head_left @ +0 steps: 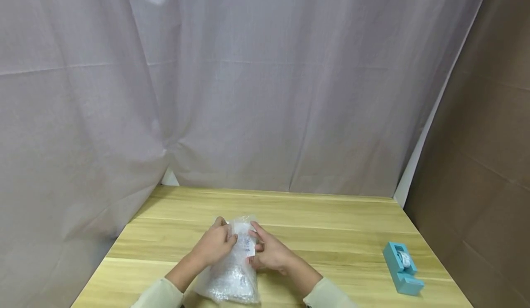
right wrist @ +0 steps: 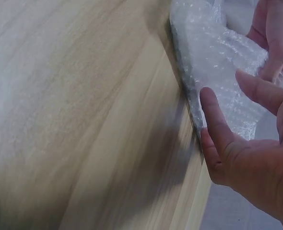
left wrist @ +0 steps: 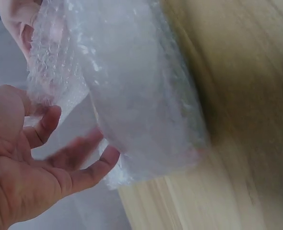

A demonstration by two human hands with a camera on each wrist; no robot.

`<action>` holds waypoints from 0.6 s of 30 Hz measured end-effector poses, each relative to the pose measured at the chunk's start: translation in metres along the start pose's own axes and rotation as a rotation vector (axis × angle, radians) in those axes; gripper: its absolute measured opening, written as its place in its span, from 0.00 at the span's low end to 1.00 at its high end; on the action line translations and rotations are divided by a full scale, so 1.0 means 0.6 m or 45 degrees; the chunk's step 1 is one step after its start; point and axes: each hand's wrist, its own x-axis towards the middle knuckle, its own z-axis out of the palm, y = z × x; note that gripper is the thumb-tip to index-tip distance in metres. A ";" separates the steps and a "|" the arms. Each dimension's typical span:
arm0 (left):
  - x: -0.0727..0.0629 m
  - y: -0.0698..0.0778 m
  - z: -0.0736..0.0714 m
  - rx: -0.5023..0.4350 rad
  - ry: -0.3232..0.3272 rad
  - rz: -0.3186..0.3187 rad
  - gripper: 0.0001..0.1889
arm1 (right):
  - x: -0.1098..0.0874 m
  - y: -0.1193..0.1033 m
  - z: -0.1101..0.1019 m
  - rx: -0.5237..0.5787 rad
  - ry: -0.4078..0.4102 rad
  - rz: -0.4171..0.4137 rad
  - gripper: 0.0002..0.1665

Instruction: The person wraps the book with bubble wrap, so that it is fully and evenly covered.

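Note:
A flat item wrapped in clear bubble wrap [head_left: 233,278] lies on the wooden table between both hands. White surface with small bluish print shows through its upper part. My left hand [head_left: 213,246] pinches the wrap along the left side; the left wrist view has a loose flap [left wrist: 53,62] by the curled fingers of that hand [left wrist: 31,163]. On the opposite side, my right hand [head_left: 273,252] holds its fingers spread along the package's edge. In the right wrist view, the right hand [right wrist: 256,148] has fairly straight fingers beside the bubble wrap [right wrist: 204,62]. What is inside is blurred.
A light blue tape dispenser [head_left: 403,269] with a roll of tape stands at the right of the wooden table [head_left: 331,234]. Grey curtain [head_left: 269,91] hangs behind and at the left. A brown panel [head_left: 484,160] borders the right side.

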 end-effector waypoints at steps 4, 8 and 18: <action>-0.004 -0.003 -0.002 -0.014 0.030 -0.035 0.17 | 0.000 0.003 -0.004 -0.019 0.016 0.009 0.78; -0.009 -0.005 -0.006 -0.016 0.051 -0.056 0.18 | 0.003 0.008 -0.006 -0.073 0.045 0.009 0.84; -0.001 -0.033 0.002 0.093 0.064 -0.084 0.14 | 0.016 0.007 0.009 -0.328 0.089 -0.064 0.91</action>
